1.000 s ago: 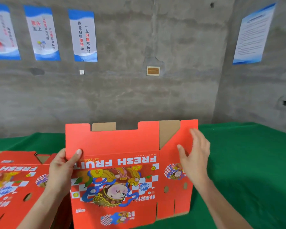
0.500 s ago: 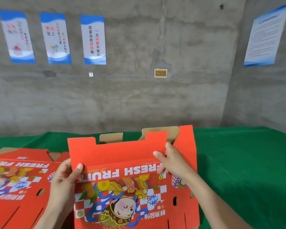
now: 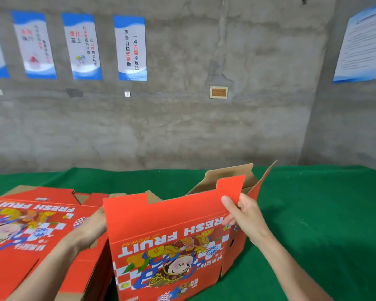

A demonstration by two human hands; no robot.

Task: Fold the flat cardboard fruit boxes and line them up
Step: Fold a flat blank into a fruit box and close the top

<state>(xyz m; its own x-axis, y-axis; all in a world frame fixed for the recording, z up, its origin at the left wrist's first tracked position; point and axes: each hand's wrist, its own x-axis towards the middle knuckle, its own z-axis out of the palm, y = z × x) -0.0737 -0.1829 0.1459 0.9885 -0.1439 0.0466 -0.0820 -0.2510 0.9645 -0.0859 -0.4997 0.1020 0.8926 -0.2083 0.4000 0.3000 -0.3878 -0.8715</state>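
A red cardboard fruit box [image 3: 172,246] printed "FRESH FRUIT" stands partly opened on the green table, its brown inside showing at the top. My right hand [image 3: 245,216] pinches the near panel's upper right corner, thumb on the printed face. My left hand [image 3: 91,229] holds the box's left edge; its fingers are hidden behind the panel. A stack of flat red boxes [image 3: 30,231] lies to the left.
The green-covered table [image 3: 323,213] stretches to the right and back. A grey concrete wall with several posters [image 3: 130,47] rises behind the table, and a side wall stands at the right.
The flat box has been pulled open into a tube shape. My right hand moved from the side panel to the near panel's top corner. My left hand slid behind the left edge.
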